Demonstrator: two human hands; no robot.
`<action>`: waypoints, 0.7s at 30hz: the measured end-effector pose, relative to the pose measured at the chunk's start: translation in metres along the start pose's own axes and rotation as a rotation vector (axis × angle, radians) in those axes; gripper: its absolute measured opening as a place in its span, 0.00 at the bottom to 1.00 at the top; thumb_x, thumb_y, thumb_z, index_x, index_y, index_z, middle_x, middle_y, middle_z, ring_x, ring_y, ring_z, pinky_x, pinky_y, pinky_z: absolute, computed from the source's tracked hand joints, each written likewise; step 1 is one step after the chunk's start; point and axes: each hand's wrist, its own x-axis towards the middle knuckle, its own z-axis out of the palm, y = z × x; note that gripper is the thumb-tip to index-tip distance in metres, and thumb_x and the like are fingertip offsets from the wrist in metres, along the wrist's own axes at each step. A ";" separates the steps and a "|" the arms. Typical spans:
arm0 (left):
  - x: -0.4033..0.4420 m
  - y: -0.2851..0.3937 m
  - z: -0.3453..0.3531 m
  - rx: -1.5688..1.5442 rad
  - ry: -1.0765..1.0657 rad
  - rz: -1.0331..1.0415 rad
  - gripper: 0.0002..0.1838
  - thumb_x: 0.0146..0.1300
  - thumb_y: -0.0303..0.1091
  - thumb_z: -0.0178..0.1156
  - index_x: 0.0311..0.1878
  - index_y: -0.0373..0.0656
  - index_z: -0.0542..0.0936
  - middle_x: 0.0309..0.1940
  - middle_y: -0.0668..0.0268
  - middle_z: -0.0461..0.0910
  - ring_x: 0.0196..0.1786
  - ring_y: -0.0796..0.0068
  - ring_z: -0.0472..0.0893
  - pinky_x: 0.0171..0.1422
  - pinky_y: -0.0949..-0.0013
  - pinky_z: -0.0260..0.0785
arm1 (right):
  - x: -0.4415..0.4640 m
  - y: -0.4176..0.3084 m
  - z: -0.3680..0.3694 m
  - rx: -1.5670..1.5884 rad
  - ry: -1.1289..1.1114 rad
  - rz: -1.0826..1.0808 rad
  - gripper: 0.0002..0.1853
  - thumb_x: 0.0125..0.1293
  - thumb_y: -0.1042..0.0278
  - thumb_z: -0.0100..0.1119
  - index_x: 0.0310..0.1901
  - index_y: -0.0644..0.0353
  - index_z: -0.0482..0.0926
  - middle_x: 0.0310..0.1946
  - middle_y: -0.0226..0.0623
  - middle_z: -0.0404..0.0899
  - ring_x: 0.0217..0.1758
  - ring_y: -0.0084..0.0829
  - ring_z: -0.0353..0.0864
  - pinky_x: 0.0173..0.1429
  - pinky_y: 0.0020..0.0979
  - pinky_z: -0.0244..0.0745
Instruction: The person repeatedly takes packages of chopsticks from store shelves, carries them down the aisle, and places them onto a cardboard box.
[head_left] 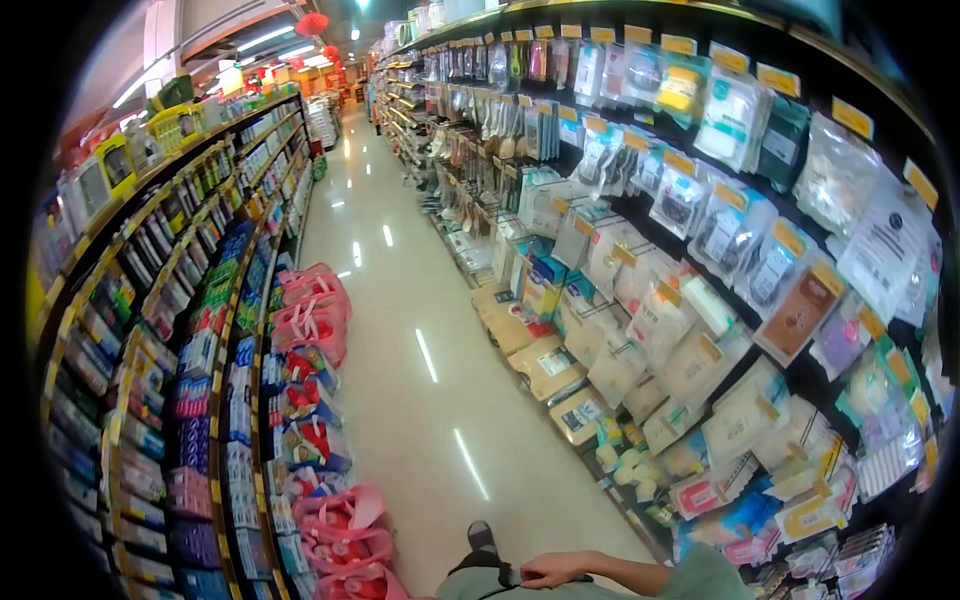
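At the bottom of the head view my right hand (548, 570) rests against the front of my body, its fingers curled together beside a dark strap or cord (505, 577). Whether the fingers hold that cord I cannot make out. My left hand is out of the frame. One dark shoe (481, 537) shows on the pale, shiny floor (400, 440) just ahead of my body.
Shelves of boxed goods (195, 400) line the left side, with pink bags (345, 530) along their foot. Hanging packets (730, 230) cover the right rack, above flat cardboard packages (547, 367). The aisle runs ahead between them, and red lanterns (312, 24) hang far back.
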 end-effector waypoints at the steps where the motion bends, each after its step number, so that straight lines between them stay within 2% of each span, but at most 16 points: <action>1: 0.022 -0.011 -0.016 0.010 -0.031 0.065 0.13 0.63 0.36 0.55 0.44 0.39 0.82 0.36 0.51 0.83 0.41 0.50 0.83 0.48 0.56 0.74 | 0.010 -0.001 -0.023 -0.040 0.015 0.008 0.22 0.76 0.48 0.48 0.44 0.63 0.75 0.28 0.43 0.77 0.32 0.41 0.75 0.40 0.40 0.71; 3: 0.070 -0.027 -0.052 0.072 -0.136 0.183 0.13 0.64 0.36 0.55 0.44 0.39 0.82 0.36 0.51 0.83 0.41 0.50 0.83 0.48 0.56 0.74 | 0.026 -0.012 -0.064 0.002 0.087 -0.003 0.20 0.76 0.50 0.49 0.44 0.64 0.75 0.30 0.47 0.78 0.33 0.45 0.75 0.41 0.41 0.71; 5: 0.123 -0.032 -0.084 0.082 -0.232 0.208 0.12 0.61 0.37 0.59 0.43 0.40 0.82 0.34 0.51 0.82 0.40 0.49 0.82 0.46 0.54 0.73 | 0.047 -0.002 -0.085 -0.015 0.128 -0.004 0.20 0.75 0.51 0.50 0.43 0.64 0.76 0.31 0.49 0.78 0.33 0.47 0.76 0.41 0.42 0.71; 7: 0.169 -0.044 -0.110 0.044 -0.298 0.208 0.12 0.60 0.36 0.60 0.42 0.39 0.82 0.34 0.51 0.82 0.40 0.49 0.82 0.46 0.54 0.74 | 0.076 -0.001 -0.115 -0.101 0.194 -0.058 0.20 0.74 0.52 0.49 0.39 0.66 0.76 0.31 0.55 0.79 0.35 0.55 0.77 0.41 0.48 0.73; 10: 0.239 -0.081 -0.129 0.067 -0.357 0.341 0.14 0.65 0.43 0.63 0.42 0.42 0.83 0.35 0.60 0.83 0.41 0.57 0.83 0.46 0.60 0.75 | 0.111 -0.014 -0.177 -0.229 0.189 -0.106 0.18 0.73 0.57 0.50 0.38 0.66 0.75 0.32 0.55 0.79 0.36 0.58 0.78 0.41 0.50 0.73; 16: 0.340 -0.148 -0.205 0.015 -0.325 0.288 0.12 0.66 0.40 0.61 0.38 0.41 0.83 0.33 0.59 0.82 0.39 0.55 0.82 0.44 0.58 0.74 | 0.201 0.007 -0.302 -0.241 0.202 -0.204 0.16 0.74 0.58 0.50 0.37 0.65 0.75 0.31 0.52 0.78 0.36 0.58 0.77 0.40 0.51 0.72; 19: 0.377 -0.169 -0.269 0.073 -0.208 0.173 0.10 0.60 0.35 0.60 0.39 0.38 0.83 0.33 0.51 0.82 0.39 0.48 0.81 0.44 0.53 0.73 | 0.259 0.002 -0.395 -0.240 0.184 -0.291 0.15 0.73 0.60 0.50 0.37 0.65 0.75 0.31 0.52 0.79 0.36 0.59 0.77 0.40 0.51 0.72; 21: 0.409 -0.186 -0.307 0.078 -0.147 0.098 0.10 0.62 0.34 0.59 0.38 0.37 0.82 0.33 0.50 0.81 0.40 0.46 0.81 0.45 0.52 0.72 | 0.298 -0.008 -0.462 -0.241 0.121 -0.359 0.14 0.72 0.60 0.51 0.37 0.65 0.75 0.31 0.52 0.79 0.37 0.58 0.77 0.40 0.51 0.72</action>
